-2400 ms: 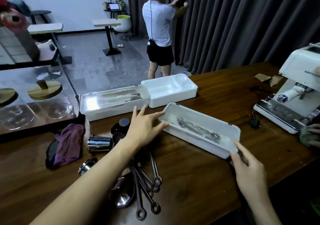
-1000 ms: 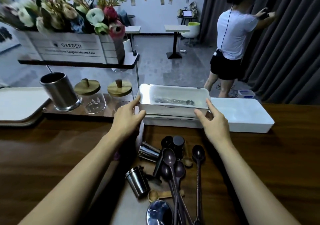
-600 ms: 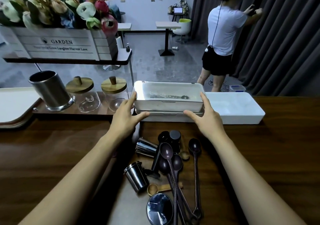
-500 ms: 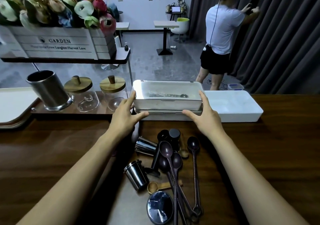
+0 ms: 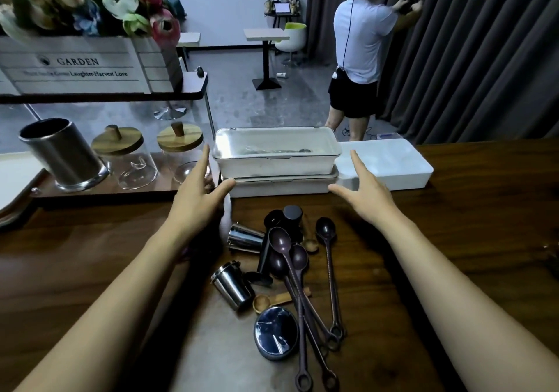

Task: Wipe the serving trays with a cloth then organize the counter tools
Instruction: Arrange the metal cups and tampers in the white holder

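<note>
- The left hand (image 5: 196, 192) and right hand (image 5: 363, 192) are spread open, fingers straight, gripping nothing, one at each end of the upper white tray (image 5: 275, 161).
- That tray sits stacked on a lower tray (image 5: 281, 186) at the counter's (image 5: 469, 225) far edge.
- Spoons (image 5: 281, 240) and steel cups (image 5: 234, 284) lie scattered nearer.
- A white planter box (image 5: 75, 68) reads "GARDEN".

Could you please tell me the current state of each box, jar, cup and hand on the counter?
left hand: open, beside the top box's left end.
right hand: open, beside its right end.
top box: lid shut, stacked on the lower box.
lower box: lid shut, under it.
two glass jars: wooden lids on.
steel canister: upright, open top.
two steel cups: lying on their sides.
</note>
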Tool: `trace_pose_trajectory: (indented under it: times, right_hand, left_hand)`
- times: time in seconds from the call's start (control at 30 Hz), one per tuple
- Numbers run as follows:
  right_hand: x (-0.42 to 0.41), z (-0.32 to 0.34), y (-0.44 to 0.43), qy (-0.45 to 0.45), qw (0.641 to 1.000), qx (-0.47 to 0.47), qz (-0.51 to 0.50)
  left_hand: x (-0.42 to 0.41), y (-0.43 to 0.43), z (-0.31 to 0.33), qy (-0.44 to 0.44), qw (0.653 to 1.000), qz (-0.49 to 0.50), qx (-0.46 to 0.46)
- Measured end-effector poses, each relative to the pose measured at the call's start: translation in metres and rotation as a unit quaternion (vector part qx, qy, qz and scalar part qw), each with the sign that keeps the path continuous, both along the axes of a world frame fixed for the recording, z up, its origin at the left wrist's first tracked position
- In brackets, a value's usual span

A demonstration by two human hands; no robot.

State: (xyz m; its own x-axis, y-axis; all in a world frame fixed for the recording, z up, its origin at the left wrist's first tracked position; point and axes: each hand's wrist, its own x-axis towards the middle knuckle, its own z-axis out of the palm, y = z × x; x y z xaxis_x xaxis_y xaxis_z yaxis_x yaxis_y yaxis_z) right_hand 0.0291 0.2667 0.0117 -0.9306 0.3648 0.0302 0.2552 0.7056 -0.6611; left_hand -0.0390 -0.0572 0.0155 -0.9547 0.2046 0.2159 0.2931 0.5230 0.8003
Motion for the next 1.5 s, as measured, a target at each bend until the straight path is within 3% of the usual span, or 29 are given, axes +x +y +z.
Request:
trace_pose_trajectory:
  times: [0.1, 0.17, 0.23, 0.47, 0.7, 0.87, 1.23, 1.5]
  right_hand:
    - [0.012, -0.009, 0.015, -0.009, 0.999, 0.023, -0.022]
    - [0.018, -0.014, 0.026, -0.015, 0.998, 0.039, -0.036]
    - [0.025, -0.016, 0.036, -0.018, 0.998, 0.030, -0.054]
    - [0.054, -0.017, 0.086, 0.003, 0.997, -0.005, -0.078]
    - [0.058, -0.018, 0.132, 0.028, 0.995, -0.009, -0.098]
    - [0.052, -0.025, 0.157, 0.018, 0.995, -0.007, -0.101]
    - [0.034, -0.028, 0.181, 0.005, 0.996, -0.004, -0.093]
    - [0.020, -0.036, 0.182, 0.007, 0.996, -0.029, -0.087]
  left_hand:
    - [0.030, 0.008, 0.010, 0.124, 0.991, 0.035, -0.039]
    - [0.054, 0.030, 0.022, 0.203, 0.979, 0.003, -0.031]
    - [0.074, 0.066, 0.032, 0.219, 0.974, -0.056, -0.022]
    - [0.087, 0.203, 0.025, 0.071, 0.984, -0.162, -0.026]
    - [0.075, 0.273, -0.004, -0.139, 0.981, -0.121, 0.067]
    - [0.070, 0.290, -0.030, -0.160, 0.980, -0.082, 0.084]
    - [0.056, 0.299, -0.046, -0.144, 0.988, -0.052, -0.008]
    - [0.045, 0.290, -0.059, -0.138, 0.990, -0.035, -0.009]
